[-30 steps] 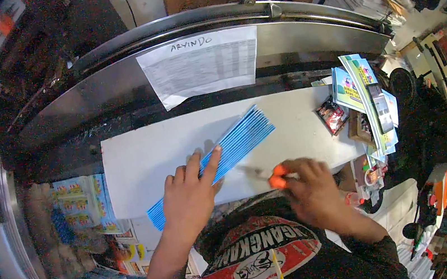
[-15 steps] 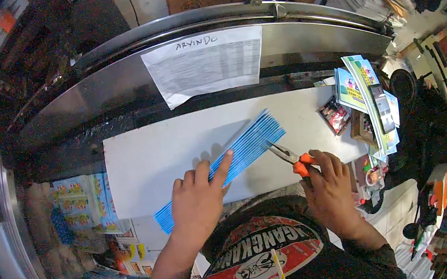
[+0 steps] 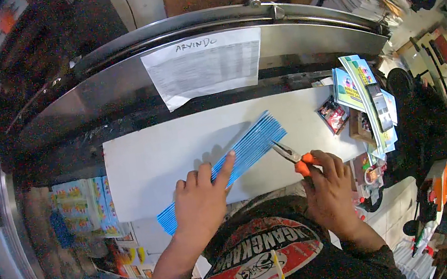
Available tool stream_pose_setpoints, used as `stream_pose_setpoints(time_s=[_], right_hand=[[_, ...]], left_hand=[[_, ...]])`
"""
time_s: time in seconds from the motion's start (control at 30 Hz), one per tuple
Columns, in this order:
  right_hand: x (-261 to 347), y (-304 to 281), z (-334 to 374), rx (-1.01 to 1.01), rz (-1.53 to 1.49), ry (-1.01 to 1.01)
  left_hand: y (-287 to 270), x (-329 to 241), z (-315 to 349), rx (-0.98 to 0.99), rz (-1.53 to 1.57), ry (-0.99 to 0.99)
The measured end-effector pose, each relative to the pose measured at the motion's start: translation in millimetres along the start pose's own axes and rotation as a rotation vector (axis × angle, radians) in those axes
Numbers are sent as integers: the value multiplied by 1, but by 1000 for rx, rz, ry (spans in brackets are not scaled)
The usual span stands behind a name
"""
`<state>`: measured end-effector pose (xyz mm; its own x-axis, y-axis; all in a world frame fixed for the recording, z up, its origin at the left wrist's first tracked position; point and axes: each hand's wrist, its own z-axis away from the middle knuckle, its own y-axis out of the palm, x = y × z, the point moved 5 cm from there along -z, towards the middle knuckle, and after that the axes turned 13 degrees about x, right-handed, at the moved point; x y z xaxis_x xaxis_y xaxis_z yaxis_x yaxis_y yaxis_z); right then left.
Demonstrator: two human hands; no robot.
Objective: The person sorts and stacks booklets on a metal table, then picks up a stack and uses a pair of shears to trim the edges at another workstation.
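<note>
In a cluttered room, below a metal panel (image 3: 99, 96) bearing a paper (image 3: 205, 68) with a handwritten heading, and left of colourfully lettered booklets (image 3: 349, 89), the spread left hand (image 3: 200, 199) lies over a blue ribbed bundle (image 3: 250, 146) slanting across a white tabletop (image 3: 144, 161), the right hand (image 3: 329, 189) gripping orange-handled pliers (image 3: 292, 157) near its edge.

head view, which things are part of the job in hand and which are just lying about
In use:
- ridged blue bundle, under left hand
- orange-handled pliers, in right hand
- white worktop

Apparently lying about:
- illustrated booklets
- red-and-dark packet
</note>
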<state>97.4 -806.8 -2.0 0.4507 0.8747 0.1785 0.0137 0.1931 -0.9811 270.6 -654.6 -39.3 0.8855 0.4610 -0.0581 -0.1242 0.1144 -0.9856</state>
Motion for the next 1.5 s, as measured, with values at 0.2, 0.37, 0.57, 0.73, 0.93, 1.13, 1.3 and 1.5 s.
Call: stream_pose_setpoints(time_s=[0.2, 0.37, 0.57, 0.73, 0.93, 1.13, 1.3, 1.5], right_hand=[[3, 7, -1, 82, 3, -8], [-1, 12, -2, 130, -142, -26], [32, 18, 7, 133, -376, -245], [2, -5, -1, 20, -172, 0], [3, 8, 3, 30, -23, 29], [11, 13, 0, 57, -80, -22], [4, 11, 5, 26, -47, 75], [10, 14, 0, 13, 0, 37]], left_hand=[[-3, -1, -2, 9, -5, 11], [-3, 2, -4, 24, -8, 14], [1, 3, -6, 38, -44, 8], [-2, 0, -2, 21, 0, 14], [0, 0, -3, 98, 19, -22], [-1, 0, -2, -19, -12, 15], [1, -1, -1, 22, 4, 8], [0, -2, -1, 27, 4, -2]])
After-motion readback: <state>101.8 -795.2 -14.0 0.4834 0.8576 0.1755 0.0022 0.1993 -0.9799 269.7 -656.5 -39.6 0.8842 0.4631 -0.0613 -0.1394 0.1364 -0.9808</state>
